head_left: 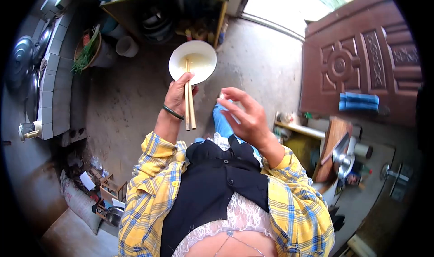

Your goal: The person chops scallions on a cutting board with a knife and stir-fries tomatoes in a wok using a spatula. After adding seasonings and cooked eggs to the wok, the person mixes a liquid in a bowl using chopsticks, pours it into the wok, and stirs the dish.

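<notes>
A white bowl [205, 60] with some pale yellow liquid in it is held out in front by my left hand [177, 94]. The left thumb lies over the bowl's near rim and presses a pair of wooden chopsticks [190, 103], whose upper ends reach into the bowl. A dark bangle circles the left wrist. My right hand [246, 116] is raised to the right of the bowl, apart from it, its fingers bent. Something small and whitish [222, 95] shows at its thumb and index fingertips, too small to name.
A brown carved door [348, 62] stands at the upper right beside a bright doorway. To the right, a cleaver [341, 146] and a wooden board [332, 139] are near a metal bowl. A basket with greens [88, 53] and a white bucket [127, 46] stand upper left.
</notes>
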A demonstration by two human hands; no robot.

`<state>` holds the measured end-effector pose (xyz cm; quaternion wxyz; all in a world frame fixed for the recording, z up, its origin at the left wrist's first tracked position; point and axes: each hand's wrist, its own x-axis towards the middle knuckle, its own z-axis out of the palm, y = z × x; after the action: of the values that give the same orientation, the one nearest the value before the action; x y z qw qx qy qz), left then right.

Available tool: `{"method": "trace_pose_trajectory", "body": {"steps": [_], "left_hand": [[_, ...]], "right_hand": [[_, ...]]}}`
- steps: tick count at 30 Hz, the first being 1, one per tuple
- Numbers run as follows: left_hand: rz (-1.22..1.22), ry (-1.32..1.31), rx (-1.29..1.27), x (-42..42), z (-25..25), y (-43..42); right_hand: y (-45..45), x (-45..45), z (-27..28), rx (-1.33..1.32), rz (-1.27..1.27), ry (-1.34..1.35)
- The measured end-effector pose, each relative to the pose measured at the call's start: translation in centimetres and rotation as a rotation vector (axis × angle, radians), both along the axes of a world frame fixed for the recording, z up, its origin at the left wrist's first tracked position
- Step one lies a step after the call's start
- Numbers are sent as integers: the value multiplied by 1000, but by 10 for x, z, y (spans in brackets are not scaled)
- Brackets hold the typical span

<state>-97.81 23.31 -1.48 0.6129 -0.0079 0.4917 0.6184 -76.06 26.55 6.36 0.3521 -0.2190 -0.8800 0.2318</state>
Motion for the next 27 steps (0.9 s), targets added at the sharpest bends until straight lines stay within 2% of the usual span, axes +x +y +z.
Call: {"method": "trace_pose_trajectory", "body": {"steps": [4,7,12,14,15,17,20,22,25,27], "left_hand": [[71,-8,3,-96,3,93],[161,-17,39,-163,8,168],[168,37,82,-284,2,293],[83,-15,167,-343,-24,340],[198,-19,128,-348,-3,366],[161,-3,97,-399,-28,418],[96,104,-28,-457,-54,476],[40,71,-23,-484,-49,504],[-13,54,-11,-522,-62,545],[-42,31,-18,-529,-61,560]], "right_hand": [[133,-52,7,4,-123,0],[238,-128,27,91,-104,42],[396,-311,53,134,56,52],[451,-393,49,174,44,28],[482,-434,44,184,21,-10],[536,-511,40,217,-59,-58],[602,-606,18,222,-221,-119],[624,-647,4,224,-296,-115],[643,-660,4,119,-228,-245],[648,-649,0,156,-150,-228]]}}
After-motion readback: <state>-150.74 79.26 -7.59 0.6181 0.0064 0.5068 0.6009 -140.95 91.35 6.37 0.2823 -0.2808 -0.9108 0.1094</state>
